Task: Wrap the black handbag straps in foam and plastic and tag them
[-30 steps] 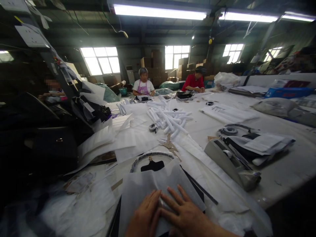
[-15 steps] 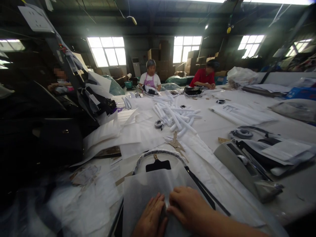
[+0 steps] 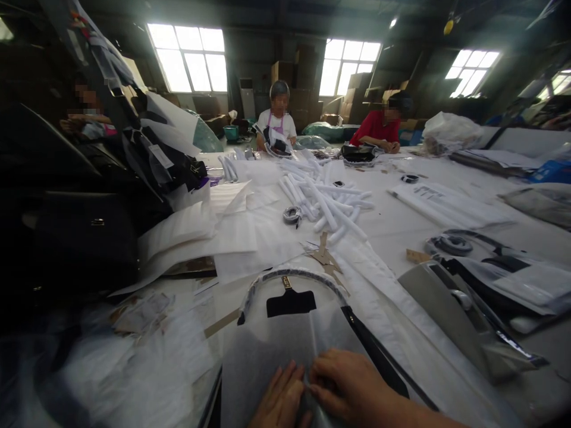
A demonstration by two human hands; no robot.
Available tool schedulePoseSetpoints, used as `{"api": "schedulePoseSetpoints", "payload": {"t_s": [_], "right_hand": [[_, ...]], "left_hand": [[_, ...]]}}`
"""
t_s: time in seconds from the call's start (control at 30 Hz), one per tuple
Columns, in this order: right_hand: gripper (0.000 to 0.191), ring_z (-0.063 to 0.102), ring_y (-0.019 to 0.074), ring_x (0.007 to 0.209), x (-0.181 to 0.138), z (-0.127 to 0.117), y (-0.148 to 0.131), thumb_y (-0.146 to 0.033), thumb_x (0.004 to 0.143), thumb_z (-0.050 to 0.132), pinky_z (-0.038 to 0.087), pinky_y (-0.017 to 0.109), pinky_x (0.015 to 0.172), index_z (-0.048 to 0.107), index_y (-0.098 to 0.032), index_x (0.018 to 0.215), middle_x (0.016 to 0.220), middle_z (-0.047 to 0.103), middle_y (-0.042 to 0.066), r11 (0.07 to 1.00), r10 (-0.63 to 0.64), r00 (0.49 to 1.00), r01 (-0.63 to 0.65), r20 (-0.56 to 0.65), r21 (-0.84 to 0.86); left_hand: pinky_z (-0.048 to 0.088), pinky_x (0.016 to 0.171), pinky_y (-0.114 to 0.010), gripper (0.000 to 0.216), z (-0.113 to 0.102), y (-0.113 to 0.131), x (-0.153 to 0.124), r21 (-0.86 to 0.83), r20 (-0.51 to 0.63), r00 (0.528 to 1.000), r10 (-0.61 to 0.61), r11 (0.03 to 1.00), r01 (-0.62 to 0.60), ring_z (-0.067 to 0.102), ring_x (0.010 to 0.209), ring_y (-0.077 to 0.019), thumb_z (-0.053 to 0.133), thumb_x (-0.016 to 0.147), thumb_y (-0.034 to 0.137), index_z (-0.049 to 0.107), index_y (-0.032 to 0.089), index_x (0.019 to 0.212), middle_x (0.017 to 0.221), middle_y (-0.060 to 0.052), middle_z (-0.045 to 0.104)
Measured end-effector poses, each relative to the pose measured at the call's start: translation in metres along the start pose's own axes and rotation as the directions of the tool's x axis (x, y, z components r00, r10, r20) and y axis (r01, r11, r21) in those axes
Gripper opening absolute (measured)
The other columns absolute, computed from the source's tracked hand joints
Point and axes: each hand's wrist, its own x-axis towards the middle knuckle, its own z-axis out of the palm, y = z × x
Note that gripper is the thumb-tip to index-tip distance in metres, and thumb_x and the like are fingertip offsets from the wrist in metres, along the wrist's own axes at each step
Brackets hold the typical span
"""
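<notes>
A black handbag (image 3: pixel 291 303) lies flat in front of me, its wrapped curved handle (image 3: pixel 292 276) pointing away. A sheet of thin white tissue paper (image 3: pixel 272 351) covers most of the bag. My left hand (image 3: pixel 282 401) rests flat on the paper with fingers stretched out. My right hand (image 3: pixel 350 386) sits beside it, fingers curled and pinching a fold of the paper where the two hands meet.
A grey tape dispenser (image 3: pixel 464 321) stands to the right. White paper rolls (image 3: pixel 328 205) lie heaped at mid table, white sheets (image 3: pixel 209 232) to the left, dark bags (image 3: pixel 89 238) beyond them. Two people (image 3: pixel 279 122) work at the far end; another sits at the far left.
My right hand's fingers went from spread flat to curled into a pinch on the paper. Both hands have slid toward me, and the view has tilted down a little.
</notes>
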Motion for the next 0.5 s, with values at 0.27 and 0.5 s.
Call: {"api": "schedulePoseSetpoints", "payload": {"t_s": [0.27,0.5], "right_hand": [[0.009,0.065,0.0169,0.078,0.001,0.014,0.009,-0.021,0.088,0.06,0.04,0.025,0.068,0.066,-0.023,0.082,0.083,0.071,-0.001,0.995,-0.074,0.995,0.07,-0.06,-0.069],[0.012,0.063,0.015,0.076,-0.013,0.024,0.019,-0.03,0.099,0.056,0.042,0.027,0.07,0.063,-0.02,0.101,0.087,0.071,0.001,0.89,-0.449,0.797,0.437,-0.404,-0.127]], "left_hand": [[0.051,0.101,-0.025,0.023,0.0,0.001,0.0,-0.05,-0.014,0.999,-0.046,0.998,0.045,0.069,0.11,-0.0169,0.04,0.1,0.023,0.057,0.015,0.113,0.111,-0.006,0.077],[0.047,0.104,-0.023,0.025,-0.005,-0.008,0.001,0.044,-0.045,0.996,0.082,0.996,-0.08,0.069,0.109,-0.0154,0.048,0.099,0.032,0.066,0.016,0.105,0.109,-0.006,0.077]]}}
